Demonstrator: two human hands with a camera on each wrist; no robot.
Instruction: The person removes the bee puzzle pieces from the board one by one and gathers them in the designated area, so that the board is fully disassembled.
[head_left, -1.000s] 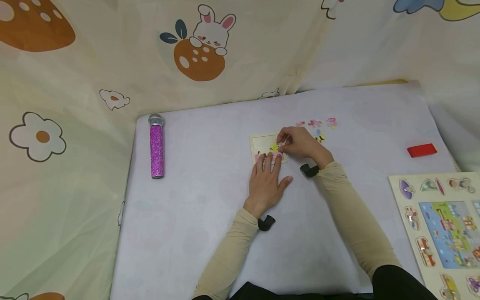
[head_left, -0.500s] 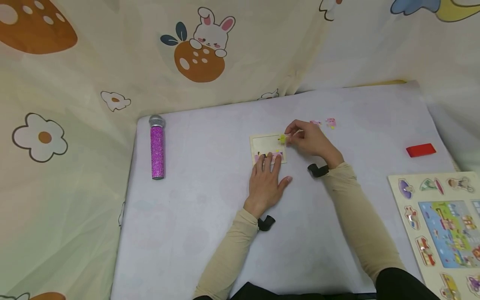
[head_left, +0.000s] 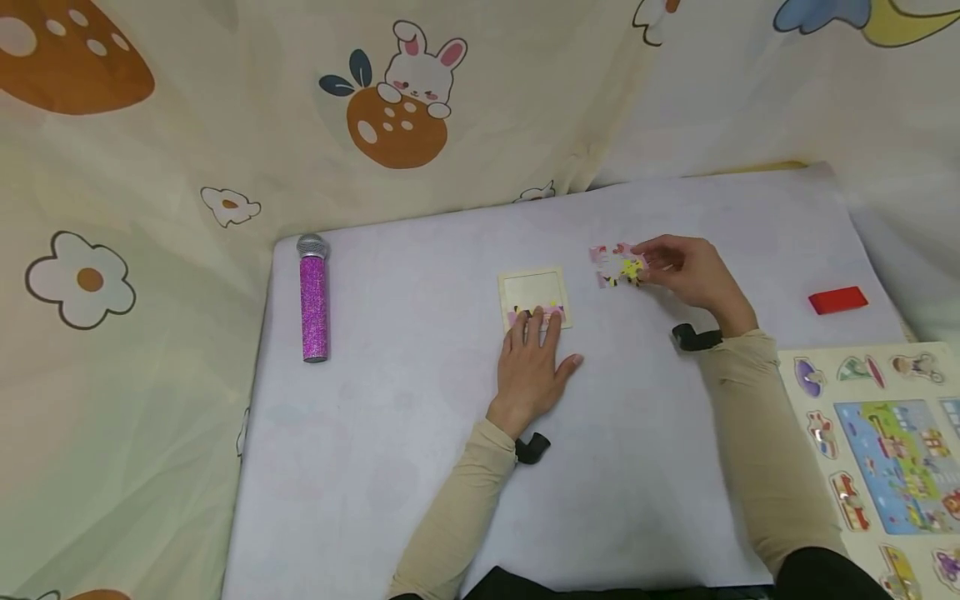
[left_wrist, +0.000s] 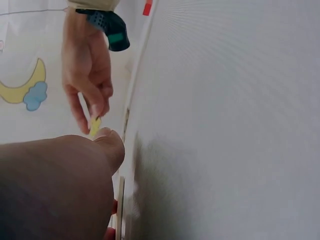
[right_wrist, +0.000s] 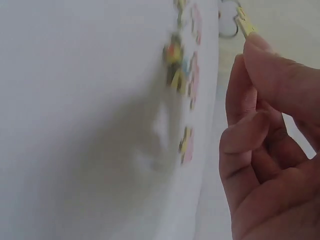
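Note:
My left hand (head_left: 528,375) lies with straight fingers on the lower edge of a small cream puzzle frame (head_left: 534,273). A row of pink puzzle pieces (head_left: 553,308) sits along the bottom inside that frame, partly under the fingertips. Above the table to the right, my right hand (head_left: 693,271) pinches a yellow puzzle piece (right_wrist: 245,22) between thumb and finger. Loose pink and yellow puzzle pieces (head_left: 597,254) lie just below and left of it; the hand covers some of them in the head view. The left wrist view also shows the yellow piece (left_wrist: 95,126) in those fingertips.
A glittery purple microphone (head_left: 314,308) lies at the table's left. To the right are a red block (head_left: 837,301) and, nearer the front, a large picture puzzle board (head_left: 847,387). A printed curtain (head_left: 247,117) hangs behind the table (head_left: 390,467).
My right hand has lifted the yellow piece away from the frame and carried it right, over the loose pieces. My left hand has stayed in place.

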